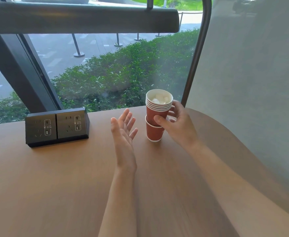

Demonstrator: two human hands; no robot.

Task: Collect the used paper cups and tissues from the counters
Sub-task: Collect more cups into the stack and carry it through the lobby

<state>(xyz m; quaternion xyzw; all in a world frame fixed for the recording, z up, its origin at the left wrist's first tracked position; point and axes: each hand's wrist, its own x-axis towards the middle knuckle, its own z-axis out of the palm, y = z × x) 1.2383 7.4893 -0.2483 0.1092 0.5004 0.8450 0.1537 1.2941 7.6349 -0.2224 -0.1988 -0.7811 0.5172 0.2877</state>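
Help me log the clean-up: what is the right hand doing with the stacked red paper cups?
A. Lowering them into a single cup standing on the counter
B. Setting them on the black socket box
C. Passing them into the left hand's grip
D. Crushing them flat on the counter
A: the right hand grips the stack of cups, whose base sits in the rim of the single cup on the counter; the left hand is open beside it.

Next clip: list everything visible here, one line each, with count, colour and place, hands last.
cup stack: about six nested, red with white rims, held over the lone cup
tissues: a few white wads, inside the top cup
lone cup: one, red, standing on the counter under the stack
socket box: one, black, two panels, counter's left, by the window
counter: one, brown wood
lamp bar: one, dark grey, overhead
left hand: open, palm up, left of the cups, touching nothing
right hand: grips the cup stack
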